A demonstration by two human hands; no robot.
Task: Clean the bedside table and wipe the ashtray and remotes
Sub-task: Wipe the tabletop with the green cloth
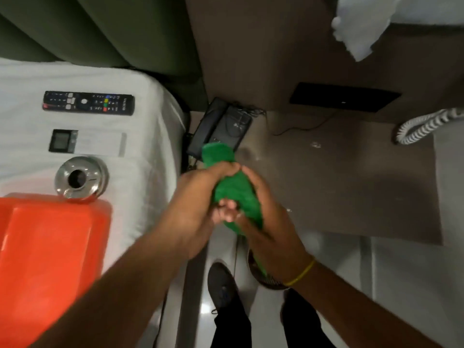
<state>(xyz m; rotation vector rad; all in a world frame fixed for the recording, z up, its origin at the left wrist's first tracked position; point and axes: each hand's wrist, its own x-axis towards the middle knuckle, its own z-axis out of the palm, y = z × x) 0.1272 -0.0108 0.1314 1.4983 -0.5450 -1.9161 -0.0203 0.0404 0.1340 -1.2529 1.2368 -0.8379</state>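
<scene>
bed (140,136): remote (88,102), ashtray (81,177) on it | table (351,184) right: phone (221,126) on it

A green cloth (234,189) is bunched between both grips. Left of the left grip (198,197), on the bed: steel ashtray (81,178), black remote (88,102), white remote (86,143).
</scene>
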